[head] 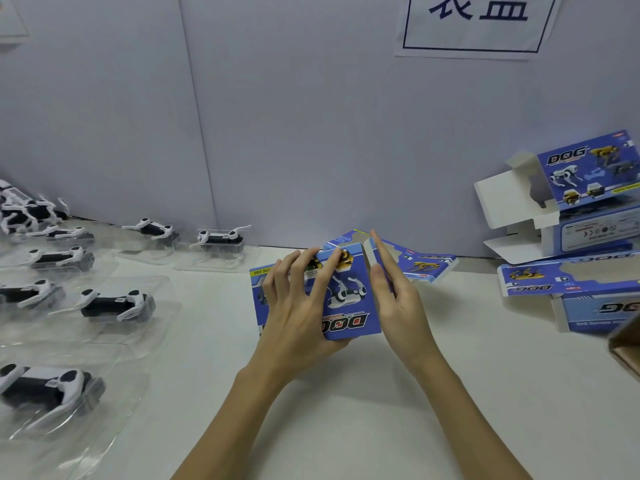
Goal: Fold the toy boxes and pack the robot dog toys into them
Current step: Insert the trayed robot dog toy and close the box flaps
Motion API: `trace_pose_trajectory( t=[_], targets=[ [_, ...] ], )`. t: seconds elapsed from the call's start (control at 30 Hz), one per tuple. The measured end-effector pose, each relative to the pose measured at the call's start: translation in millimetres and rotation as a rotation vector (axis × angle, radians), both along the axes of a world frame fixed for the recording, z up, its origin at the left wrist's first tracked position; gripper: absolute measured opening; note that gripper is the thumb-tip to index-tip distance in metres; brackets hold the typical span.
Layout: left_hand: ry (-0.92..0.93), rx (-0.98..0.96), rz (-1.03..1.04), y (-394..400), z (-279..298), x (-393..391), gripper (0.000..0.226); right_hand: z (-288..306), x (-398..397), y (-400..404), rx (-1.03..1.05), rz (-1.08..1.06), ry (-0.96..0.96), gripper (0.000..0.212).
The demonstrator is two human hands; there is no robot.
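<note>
A blue toy box (349,299) printed with "DOG" sits at the middle of the white table. My left hand (298,306) grips it from the left, fingers spread over its top face and thumb underneath. My right hand (394,292) presses straight fingers against the box's right side, by a white flap (372,258). Another blue box (426,265) lies just behind my right hand. Several black-and-white robot dog toys (114,303) lie in clear plastic trays (162,310) on the left.
Folded boxes (581,188) with open white flaps stand stacked at the right, with flatter boxes (568,282) below them. A brown carton corner (627,344) pokes in at the right edge. A grey partition wall (311,133) closes the back.
</note>
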State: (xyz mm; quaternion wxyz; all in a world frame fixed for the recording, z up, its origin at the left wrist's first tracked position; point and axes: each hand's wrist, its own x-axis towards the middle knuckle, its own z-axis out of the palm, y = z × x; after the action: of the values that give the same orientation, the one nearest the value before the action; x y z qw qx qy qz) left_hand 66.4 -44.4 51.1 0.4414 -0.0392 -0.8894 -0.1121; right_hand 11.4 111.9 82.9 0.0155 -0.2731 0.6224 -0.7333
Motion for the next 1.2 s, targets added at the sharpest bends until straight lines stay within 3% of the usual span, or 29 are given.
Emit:
trace_pose_trajectory(
  t=[0.63,1.2],
  targets=[
    [0.001,0.005,0.019,2.3,-2.5,-1.1,0.111,1.7,-0.4,2.4,0.039,-0.026,0.032,0.043],
    [0.043,-0.012,0.037,1.6,-1.3,0.7,0.105,-0.3,1.1,6.5,0.052,0.166,0.08,0.045]
  ],
)
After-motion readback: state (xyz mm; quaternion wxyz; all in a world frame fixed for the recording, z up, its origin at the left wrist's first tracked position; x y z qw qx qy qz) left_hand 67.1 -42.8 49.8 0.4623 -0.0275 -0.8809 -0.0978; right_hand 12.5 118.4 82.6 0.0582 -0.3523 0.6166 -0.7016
